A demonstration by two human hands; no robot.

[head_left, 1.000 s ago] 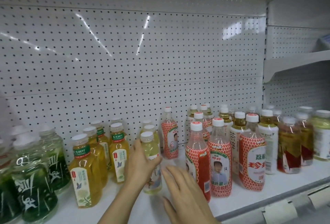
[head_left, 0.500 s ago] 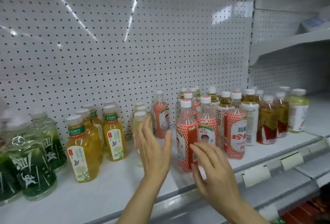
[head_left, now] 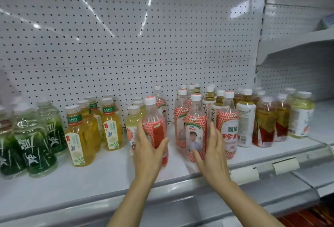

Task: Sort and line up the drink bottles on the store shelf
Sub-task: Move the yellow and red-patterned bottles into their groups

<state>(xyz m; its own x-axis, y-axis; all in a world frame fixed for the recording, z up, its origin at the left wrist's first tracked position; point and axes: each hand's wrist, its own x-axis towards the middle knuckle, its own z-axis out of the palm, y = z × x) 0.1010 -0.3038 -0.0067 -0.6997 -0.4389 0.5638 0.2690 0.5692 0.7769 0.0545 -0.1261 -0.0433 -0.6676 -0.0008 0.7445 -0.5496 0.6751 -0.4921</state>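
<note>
My left hand (head_left: 147,152) is wrapped around the lower body of a red-patterned bottle (head_left: 154,121) with a white cap, which leans slightly and stands apart to the left of its group. My right hand (head_left: 214,152) is flat and open, with its fingers beside a second red-patterned bottle (head_left: 196,127) that bears a portrait label, between it and a third red bottle (head_left: 228,127). More red-patterned bottles (head_left: 181,116) stand behind. A pale yellow bottle (head_left: 133,125) sits just left of my left hand. All stand on the white shelf (head_left: 108,174).
Green bottles (head_left: 36,147) crowd the far left, and amber tea bottles (head_left: 79,136) stand next to them. White-labelled bottles (head_left: 245,121), dark red tea bottles (head_left: 264,123) and a light yellow bottle (head_left: 301,116) fill the right. Pegboard (head_left: 126,36) backs the shelf. Price-tag holders (head_left: 244,174) line its front edge.
My left hand left the pale yellow bottle, closed on a red-patterned bottle and drew it left, away from its group. My right hand moved up beside the portrait bottle.
</note>
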